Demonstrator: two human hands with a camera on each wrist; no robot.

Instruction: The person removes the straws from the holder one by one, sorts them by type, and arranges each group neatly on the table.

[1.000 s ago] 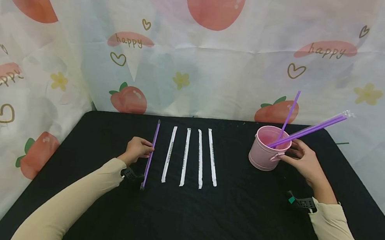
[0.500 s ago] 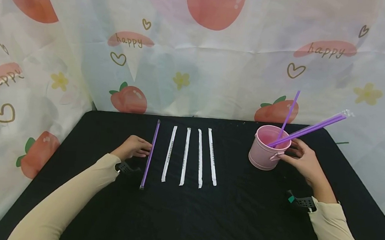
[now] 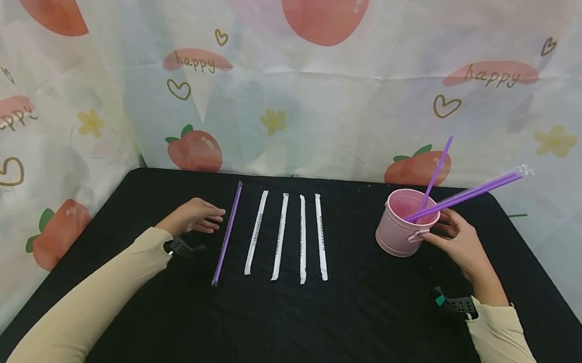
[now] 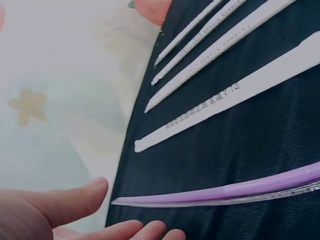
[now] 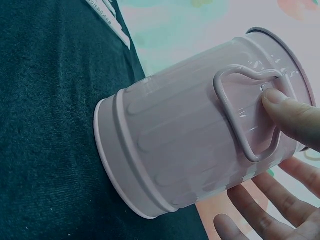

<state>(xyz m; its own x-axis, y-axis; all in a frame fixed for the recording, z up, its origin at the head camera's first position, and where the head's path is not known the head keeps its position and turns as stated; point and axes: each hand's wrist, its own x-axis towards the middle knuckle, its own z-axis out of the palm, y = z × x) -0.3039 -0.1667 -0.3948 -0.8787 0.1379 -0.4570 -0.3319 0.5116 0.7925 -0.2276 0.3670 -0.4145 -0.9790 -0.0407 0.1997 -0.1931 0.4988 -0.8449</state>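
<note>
My left hand (image 3: 192,217) hovers just left of a purple straw (image 3: 227,234) in a clear wrapper, fingers relaxed and holding nothing. The left wrist view shows the thumb and fingertips apart beside the straw's far end. Several white paper-wrapped straws (image 3: 255,234) lie in a row right of it. At the right, my right hand (image 3: 461,247) grips a pink bucket (image 3: 396,233), which stands upright. Its thumb presses at the small wire handle (image 5: 234,117), with the fingers along the bucket's side. Purple straws (image 3: 473,194) in clear wrap and a thinner purple straw (image 3: 438,168) lean out of the bucket.
A black cloth (image 3: 296,336) covers the table. Behind and at the left hangs a pale printed curtain (image 3: 330,114) with fruit, hearts and flowers, meeting the table's back edge.
My left hand has let go of the purple straw and moved left and slightly back from it. The straw stays on the cloth. My right hand and the bucket have not visibly moved.
</note>
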